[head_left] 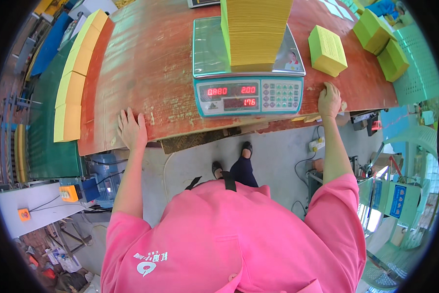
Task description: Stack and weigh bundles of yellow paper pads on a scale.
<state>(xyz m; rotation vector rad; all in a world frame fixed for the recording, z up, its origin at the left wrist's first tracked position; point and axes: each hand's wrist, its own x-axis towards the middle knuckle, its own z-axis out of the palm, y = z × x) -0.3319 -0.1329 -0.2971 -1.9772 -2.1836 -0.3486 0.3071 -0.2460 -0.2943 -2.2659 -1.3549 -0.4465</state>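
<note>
A tall stack of yellow paper sheets (256,39) with a yellow-green side stands on the steel pan of a teal-edged digital weighing scale (209,53). Its red display is lit. To the left of the scale, my left hand (132,129) lies on the front edge of the worn red tabletop (156,68), fingers spread and holding nothing. My right hand (330,100) rests at the table edge just right of the scale, fingers slightly bent, with nothing visible in it. Beyond it sits a smaller block of yellow paper (328,51). Neither hand touches the paper.
A row of yellow paper blocks (73,88) lines the table's left side, by a green surface (46,122). More yellow-green blocks (373,31) stand at the far right beside a pale green perforated panel (417,56). A power strip (317,144) with cables is below the right edge.
</note>
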